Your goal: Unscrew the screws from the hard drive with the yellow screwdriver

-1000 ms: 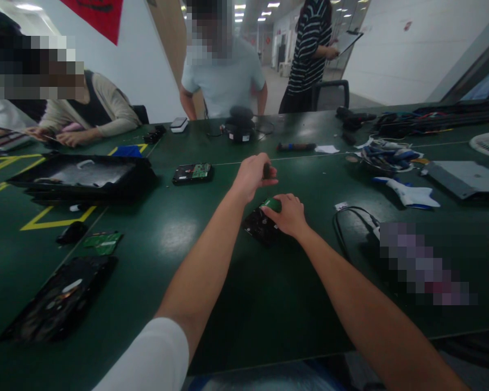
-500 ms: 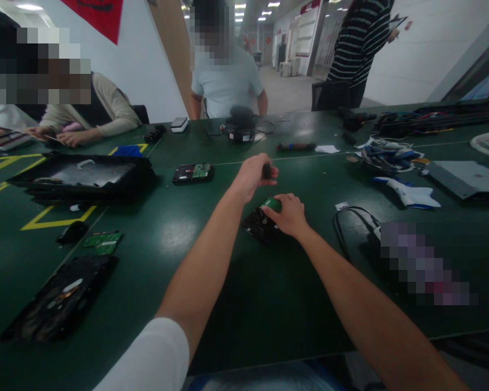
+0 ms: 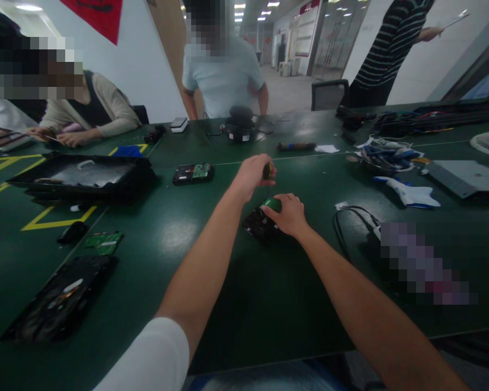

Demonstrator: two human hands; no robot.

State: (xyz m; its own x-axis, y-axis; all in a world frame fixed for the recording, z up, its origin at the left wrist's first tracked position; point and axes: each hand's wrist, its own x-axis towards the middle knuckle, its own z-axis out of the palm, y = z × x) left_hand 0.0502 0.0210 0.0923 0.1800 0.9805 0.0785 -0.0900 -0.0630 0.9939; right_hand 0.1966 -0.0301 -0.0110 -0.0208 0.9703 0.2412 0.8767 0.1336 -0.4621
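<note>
In front of me a black hard drive (image 3: 257,224) lies on the green table, its green circuit board partly showing. My right hand (image 3: 290,213) is closed on the drive's right side, with the thumb across the board's edge. Above the drive, my left hand (image 3: 252,175) is wrapped round the dark and yellow handle of a screwdriver (image 3: 268,170). Its thin shaft points down towards the drive; where the tip sits is hidden.
At left lie an opened drive casing (image 3: 61,298) and a loose circuit board (image 3: 104,243). Another hard drive (image 3: 193,173) rests beyond, near black trays (image 3: 85,176). A black cable (image 3: 339,233), a white-blue glove (image 3: 411,194) and a grey metal box (image 3: 464,176) are at right. People sit opposite.
The screwdriver handle has turned slightly in my left hand, showing more yellow. My right hand and the hard drive stay put. A standing person in stripes has moved right.
</note>
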